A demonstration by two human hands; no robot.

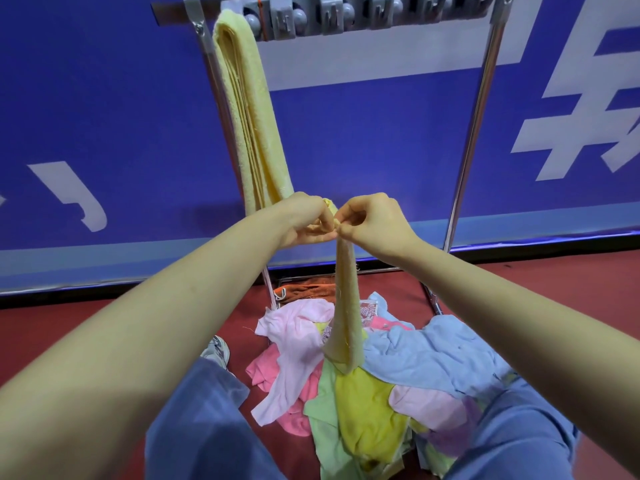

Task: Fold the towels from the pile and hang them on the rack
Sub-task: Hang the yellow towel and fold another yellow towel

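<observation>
A pale yellow towel (344,306) hangs down in a narrow strip from both my hands, its lower end reaching the pile. My left hand (304,220) and my right hand (372,220) pinch its top corners close together at mid-frame. Below lies the pile of towels (398,362) in pink, light blue, green and yellow, on the red floor between my knees. Another yellow towel (249,109), folded, hangs over the left end of the metal rack (481,116).
A blue wall with white lettering (104,116) stands right behind the rack. An orange towel (304,291) lies on the rack's base. My shoe (216,349) rests left of the pile. Grey clips (329,13) line the rack's top bar.
</observation>
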